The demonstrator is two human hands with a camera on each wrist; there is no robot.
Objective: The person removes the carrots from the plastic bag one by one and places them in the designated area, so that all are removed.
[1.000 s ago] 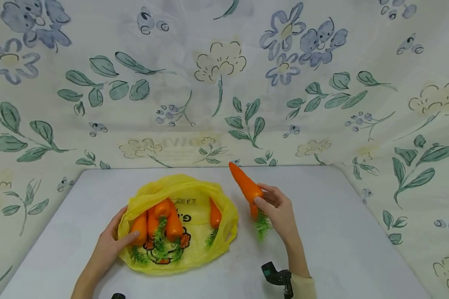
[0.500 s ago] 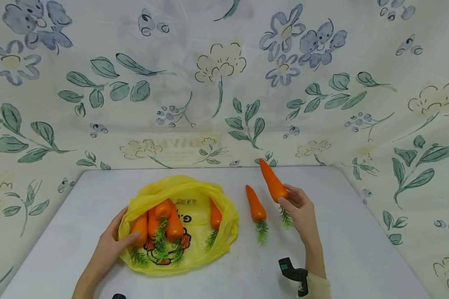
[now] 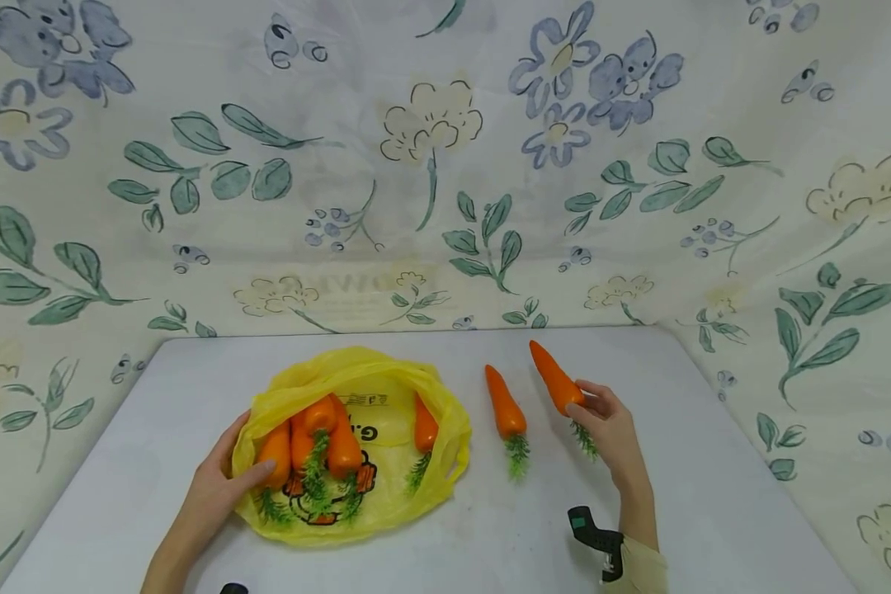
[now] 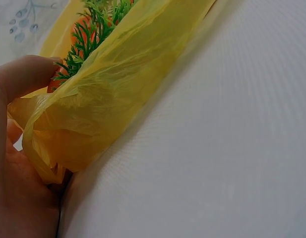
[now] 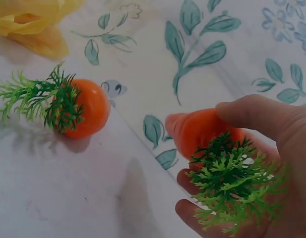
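Observation:
A yellow plastic bag lies on the table with its mouth spread toward me. Several orange carrots with green leafy tops are inside, most at the left and one at the right. My left hand grips the bag's left rim, thumb inside against a carrot and fingers outside, mostly hidden by the plastic. To the right of the bag, my right hand pinches a carrot near its leafy end, tip pointing away. Another carrot lies on the table between the bag and that hand.
The white table ends at the back against a hanging cloth with printed flowers and leaves. A black wrist device sits on the right forearm.
My right hand has carried its carrot rightward, then lowered it toward the table. The other loose carrot, partly hidden earlier, now shows whole. The left hand and the bag have hardly moved.

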